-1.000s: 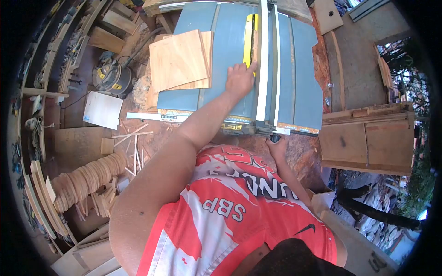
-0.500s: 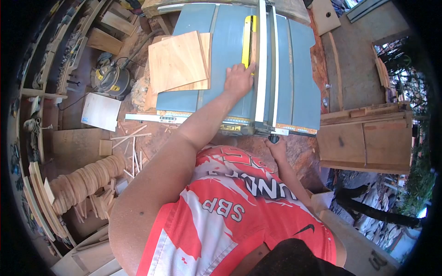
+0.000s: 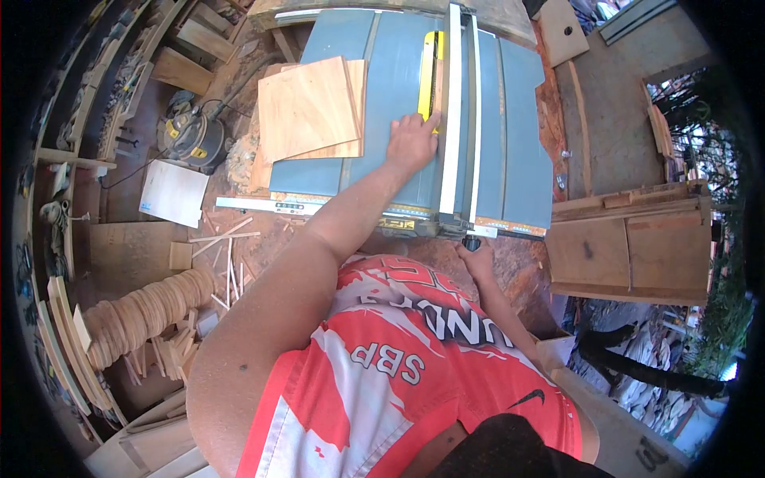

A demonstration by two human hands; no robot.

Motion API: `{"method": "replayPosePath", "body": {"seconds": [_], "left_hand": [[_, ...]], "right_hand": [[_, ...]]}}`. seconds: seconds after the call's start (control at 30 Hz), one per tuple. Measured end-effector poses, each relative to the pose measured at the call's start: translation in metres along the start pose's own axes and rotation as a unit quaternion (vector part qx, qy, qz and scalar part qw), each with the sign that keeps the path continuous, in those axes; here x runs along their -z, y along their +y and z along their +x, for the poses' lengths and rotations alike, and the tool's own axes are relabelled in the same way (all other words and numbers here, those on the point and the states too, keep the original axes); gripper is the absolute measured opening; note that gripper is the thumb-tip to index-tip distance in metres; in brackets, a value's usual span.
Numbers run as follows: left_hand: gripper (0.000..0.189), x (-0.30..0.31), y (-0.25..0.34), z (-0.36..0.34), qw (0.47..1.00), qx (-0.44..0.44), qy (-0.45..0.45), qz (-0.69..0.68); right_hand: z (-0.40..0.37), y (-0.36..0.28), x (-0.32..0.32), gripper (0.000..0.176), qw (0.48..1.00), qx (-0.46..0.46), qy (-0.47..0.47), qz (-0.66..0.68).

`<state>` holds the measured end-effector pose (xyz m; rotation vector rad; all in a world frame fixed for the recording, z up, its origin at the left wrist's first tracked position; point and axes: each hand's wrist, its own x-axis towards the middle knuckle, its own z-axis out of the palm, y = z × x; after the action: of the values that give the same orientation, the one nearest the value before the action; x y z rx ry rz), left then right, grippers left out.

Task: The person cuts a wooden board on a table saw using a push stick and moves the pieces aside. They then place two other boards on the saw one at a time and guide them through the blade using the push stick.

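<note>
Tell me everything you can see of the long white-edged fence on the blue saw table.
The long, straight, white-edged fence looks metallic, with two pale strips flanking a darker band. It crosses the flat blue saw table, near edge to far. The right hand holds the black knob at its near end.

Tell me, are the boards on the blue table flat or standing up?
Flat. The upper board shows its broad face from above, partly covering the lower board.

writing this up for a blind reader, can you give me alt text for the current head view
A person's left hand reaches over a blue machine table to the near end of a yellow strip, while the right hand is at a black knob by the table's front edge. Overlapping wooden boards lie on the table's left side.
</note>
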<state>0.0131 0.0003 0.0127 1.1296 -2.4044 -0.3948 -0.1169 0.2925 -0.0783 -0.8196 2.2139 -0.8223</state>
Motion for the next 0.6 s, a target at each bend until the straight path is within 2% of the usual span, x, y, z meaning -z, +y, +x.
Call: {"method": "replayPosePath", "body": {"seconds": [0.07,0.13,0.27,0.33,0.47,0.6], "left_hand": [[0.050,0.000,0.000,0.000,1.000,0.001,-0.002,0.004],[0.050,-0.001,0.000,0.000,1.000,0.000,0.002,0.004],[0.050,0.001,0.001,0.000,1.000,0.002,-0.002,0.007],[0.049,0.002,0.001,0.001,1.000,0.005,-0.011,0.010],[0.049,0.002,0.002,0.000,1.000,0.007,-0.017,0.015],[0.050,0.002,0.001,0.000,1.000,0.004,-0.016,0.021]], "right_hand": [[0.003,0.009,-0.002,0.053,0.999,0.027,0.014,-0.018],[0.003,0.006,-0.001,0.054,1.000,-0.010,-0.015,0.008],[-0.003,-0.006,0.003,0.051,1.000,-0.015,-0.017,0.015],[-0.006,-0.010,0.004,0.046,0.987,-0.049,-0.037,0.145],[0.000,0.002,0.002,0.041,0.984,-0.064,-0.056,0.157],[0.000,0.000,-0.002,0.042,0.995,-0.058,-0.025,0.080]]}}
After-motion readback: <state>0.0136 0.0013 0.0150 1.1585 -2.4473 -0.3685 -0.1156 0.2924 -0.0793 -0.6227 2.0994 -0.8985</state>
